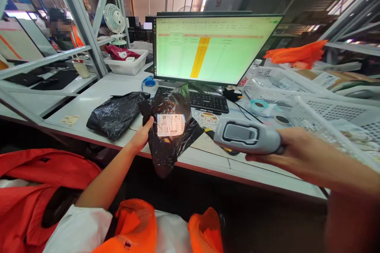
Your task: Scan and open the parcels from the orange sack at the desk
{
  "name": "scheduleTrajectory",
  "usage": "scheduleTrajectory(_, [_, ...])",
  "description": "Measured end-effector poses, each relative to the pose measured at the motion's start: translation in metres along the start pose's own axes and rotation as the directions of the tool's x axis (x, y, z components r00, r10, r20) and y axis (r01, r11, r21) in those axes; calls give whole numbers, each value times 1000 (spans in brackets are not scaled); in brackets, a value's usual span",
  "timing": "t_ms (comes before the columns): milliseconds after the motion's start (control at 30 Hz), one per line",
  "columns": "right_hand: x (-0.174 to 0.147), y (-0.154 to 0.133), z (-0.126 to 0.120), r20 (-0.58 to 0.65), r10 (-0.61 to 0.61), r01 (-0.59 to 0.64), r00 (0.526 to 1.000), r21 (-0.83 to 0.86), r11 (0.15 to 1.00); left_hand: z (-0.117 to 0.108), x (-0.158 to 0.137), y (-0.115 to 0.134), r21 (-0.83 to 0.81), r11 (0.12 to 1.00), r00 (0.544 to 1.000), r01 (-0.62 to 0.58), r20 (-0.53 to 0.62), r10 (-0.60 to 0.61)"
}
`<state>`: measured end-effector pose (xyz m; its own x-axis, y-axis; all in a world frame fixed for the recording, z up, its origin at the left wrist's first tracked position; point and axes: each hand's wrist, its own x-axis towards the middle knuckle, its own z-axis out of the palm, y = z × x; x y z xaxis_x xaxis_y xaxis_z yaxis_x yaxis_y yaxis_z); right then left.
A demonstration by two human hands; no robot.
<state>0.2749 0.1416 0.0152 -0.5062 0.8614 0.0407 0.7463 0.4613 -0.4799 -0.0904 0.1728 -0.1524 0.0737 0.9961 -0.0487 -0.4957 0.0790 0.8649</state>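
My left hand [144,133] grips the left edge of a black plastic mailing bag [162,156]. A white shipping label [171,125] with printed text and a barcode faces me on it. The bag is held up at the desk's front edge, its lower end hanging past it. In my right hand [292,148] is a grey handheld barcode scanner [249,137], its head towards the labelled bag and apart from it. Its handle is mostly hidden by my fingers. Left of the held bag, another black plastic mailing bag [115,114] lies on the desk [89,101].
A monitor [213,49] showing a spreadsheet stands behind a black keyboard [209,102]. White plastic baskets [335,114] fill the right side, near tape rolls [259,106]. Another white basket [127,67] and a fan [114,19] are at back left. Beyond the metal frame sits another person [61,27].
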Motion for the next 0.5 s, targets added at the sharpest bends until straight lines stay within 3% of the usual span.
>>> scheduleTrajectory(167, [32, 61, 30, -158, 213, -219, 964, -24, 975, -23, 4, -2, 72, 997, 993, -13, -112, 21])
scheduleTrajectory(233, [45, 97, 46, -227, 330, -365, 916, -130, 922, -37, 5, -5, 114, 993, 984, -29, -172, 48])
scheduleTrajectory(367, [52, 159, 74, -346, 544, -641, 765, -319, 698, -63, 5, -20, 231, 971, 958, -54, -263, 116])
scheduleTrajectory(433, [49, 172, 81, -338, 606, -694, 720, -336, 636, -70, 5, -27, 293, 953, 939, -77, -300, 168])
scheduleTrajectory(500, [48, 169, 81, -354, 612, -707, 707, -346, 617, -73, 6, -32, 362, 928, 927, -87, -311, 208])
